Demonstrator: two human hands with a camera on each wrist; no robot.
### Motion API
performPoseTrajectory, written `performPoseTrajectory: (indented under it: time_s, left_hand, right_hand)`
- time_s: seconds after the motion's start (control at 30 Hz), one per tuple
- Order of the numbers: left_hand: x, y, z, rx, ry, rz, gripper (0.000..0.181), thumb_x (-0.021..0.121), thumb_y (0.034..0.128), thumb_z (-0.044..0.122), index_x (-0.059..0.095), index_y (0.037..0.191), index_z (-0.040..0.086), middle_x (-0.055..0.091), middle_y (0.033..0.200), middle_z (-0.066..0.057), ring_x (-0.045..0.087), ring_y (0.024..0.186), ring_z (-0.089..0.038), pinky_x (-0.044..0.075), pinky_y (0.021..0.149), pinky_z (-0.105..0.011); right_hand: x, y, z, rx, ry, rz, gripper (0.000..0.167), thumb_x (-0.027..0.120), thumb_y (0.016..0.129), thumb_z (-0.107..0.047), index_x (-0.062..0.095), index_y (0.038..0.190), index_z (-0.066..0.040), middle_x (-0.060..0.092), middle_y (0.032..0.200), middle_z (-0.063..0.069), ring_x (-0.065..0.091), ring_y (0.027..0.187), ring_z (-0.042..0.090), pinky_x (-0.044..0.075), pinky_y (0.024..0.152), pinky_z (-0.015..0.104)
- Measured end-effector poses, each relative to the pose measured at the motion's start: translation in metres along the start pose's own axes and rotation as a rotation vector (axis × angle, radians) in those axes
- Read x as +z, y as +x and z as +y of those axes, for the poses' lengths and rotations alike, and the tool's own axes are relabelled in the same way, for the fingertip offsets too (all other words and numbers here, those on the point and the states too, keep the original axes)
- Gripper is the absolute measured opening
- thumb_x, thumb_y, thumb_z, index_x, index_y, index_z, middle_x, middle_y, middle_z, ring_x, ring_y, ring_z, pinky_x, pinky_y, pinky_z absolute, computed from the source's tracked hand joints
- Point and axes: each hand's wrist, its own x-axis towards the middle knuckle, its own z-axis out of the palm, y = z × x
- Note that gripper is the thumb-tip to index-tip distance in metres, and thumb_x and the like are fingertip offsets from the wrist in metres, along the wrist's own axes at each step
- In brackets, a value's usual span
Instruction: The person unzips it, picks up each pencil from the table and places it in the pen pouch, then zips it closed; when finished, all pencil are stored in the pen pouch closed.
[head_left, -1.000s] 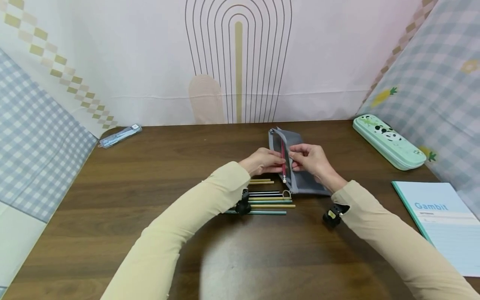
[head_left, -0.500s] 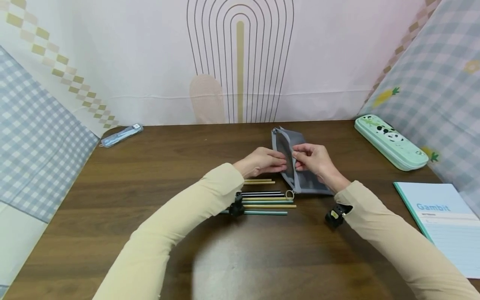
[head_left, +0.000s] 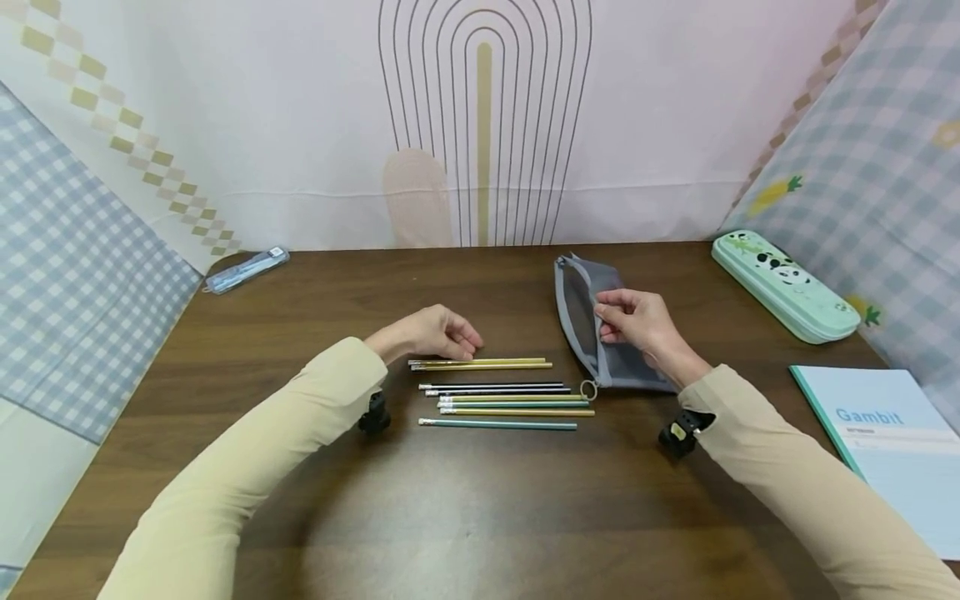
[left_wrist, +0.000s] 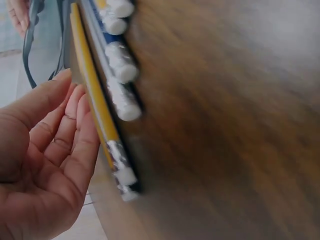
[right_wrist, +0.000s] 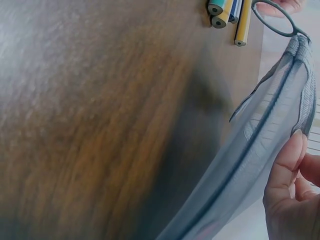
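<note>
Wood-grain counter point(head_left: 465, 492) is narrowly exposed between gold pencils point(head_left: 502, 366), neighboured by the relaxed left hand point(head_left: 437, 332), and a grey zipper pouch point(head_left: 621, 367), its open edge pinched by the right hand point(head_left: 634, 322).

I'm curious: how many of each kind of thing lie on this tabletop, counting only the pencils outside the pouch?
Loose pencils: 8
Grey zip pouch: 1
Green panda case: 1
Notebook: 1
Blue packet: 1
Total: 12
</note>
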Motion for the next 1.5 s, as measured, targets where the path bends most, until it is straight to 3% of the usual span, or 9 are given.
performPoseTrajectory:
  time_s: [0.27,0.47,0.6,0.7,0.9,0.97,1.07,1.2,1.5]
  left_hand:
    - [0.003,0.0,-0.003,0.082,0.142,0.017,0.016,0.074,0.0803,0.006,0.072,0.096,0.005,0.071,0.084,-0.003,0.063,0.076,-0.009,0.054,0.078,-0.023]
    - [0.002,0.003,-0.002,0.176,0.286,0.035,0.01,0.071,0.0804,0.003,0.072,0.09,0.007,0.07,0.081,-0.001,0.063,0.074,-0.007,0.054,0.071,-0.02]
    - [-0.001,0.005,-0.001,0.163,0.307,0.067,0.013,0.066,0.0785,0.001,0.071,0.089,0.007,0.069,0.08,-0.001,0.06,0.073,-0.007,0.052,0.068,-0.019]
    - [-0.002,0.009,0.006,0.081,0.114,0.079,0.017,0.062,0.082,0.001,0.07,0.097,0.001,0.069,0.084,-0.006,0.059,0.072,-0.007,0.055,0.069,-0.021]
    - [0.013,0.034,0.035,-0.097,-0.515,0.032,0.032,0.055,0.0928,0.002,0.054,0.124,-0.008,0.061,0.116,-0.021,0.062,0.074,-0.009,0.056,0.068,-0.018]
    - [0.024,0.045,0.045,-0.135,-0.684,0.007,0.034,0.051,0.0952,0.003,0.05,0.128,-0.008,0.062,0.113,-0.02,0.063,0.074,-0.01,0.055,0.064,-0.016]
    - [0.039,0.059,0.059,-0.172,-0.86,-0.017,0.035,0.049,0.0969,0.003,0.048,0.129,-0.01,0.065,0.096,-0.013,0.064,0.072,-0.012,0.055,0.061,-0.016]
    - [0.057,0.075,0.074,-0.211,-0.952,0.018,0.033,0.051,0.0957,0.002,0.05,0.127,-0.01,0.063,0.076,-0.008,0.063,0.066,-0.013,0.054,0.057,-0.016]
    - [0.077,0.093,0.092,-0.227,-0.943,0.146,0.034,0.054,0.0935,0.0,0.052,0.126,-0.008,0.058,0.07,-0.006,0.058,0.059,-0.011,0.053,0.053,-0.014]
  right_hand:
    - [-0.001,-0.002,0.001,-0.014,0.014,0.003,0.039,0.053,0.095,-0.005,0.047,0.129,0.012,0.059,0.073,-0.007,0.058,0.057,0.002,0.056,0.057,0.017]
    - [-0.001,-0.002,0.001,-0.015,0.009,0.009,0.038,0.054,0.095,-0.006,0.048,0.128,0.011,0.058,0.073,-0.007,0.058,0.057,0.002,0.056,0.058,0.017]
    - [0.0,-0.002,0.001,-0.005,0.015,0.005,0.039,0.054,0.095,-0.007,0.047,0.129,0.011,0.058,0.072,-0.007,0.058,0.057,0.002,0.056,0.058,0.018]
    - [0.001,-0.002,0.002,0.003,0.023,0.001,0.04,0.054,0.095,-0.007,0.046,0.129,0.011,0.058,0.072,-0.007,0.058,0.056,0.002,0.056,0.058,0.018]
    - [0.001,-0.003,0.001,-0.002,0.028,0.0,0.04,0.054,0.095,-0.007,0.046,0.129,0.011,0.058,0.072,-0.007,0.058,0.057,0.002,0.056,0.058,0.017]
    - [0.002,-0.004,0.001,-0.007,0.026,-0.006,0.041,0.055,0.095,-0.008,0.046,0.129,0.012,0.058,0.072,-0.006,0.058,0.057,0.001,0.056,0.058,0.017]
    - [0.005,-0.004,0.0,-0.012,0.023,-0.011,0.04,0.055,0.095,-0.008,0.047,0.129,0.011,0.057,0.072,-0.006,0.058,0.057,0.002,0.056,0.058,0.017]
    - [0.008,-0.004,-0.002,-0.011,0.015,-0.017,0.038,0.054,0.095,-0.008,0.048,0.128,0.01,0.058,0.073,-0.006,0.058,0.056,0.002,0.055,0.057,0.017]
    - [0.01,-0.005,-0.004,-0.006,0.017,-0.033,0.038,0.054,0.095,-0.007,0.048,0.129,0.01,0.061,0.076,-0.003,0.059,0.057,0.003,0.056,0.057,0.018]
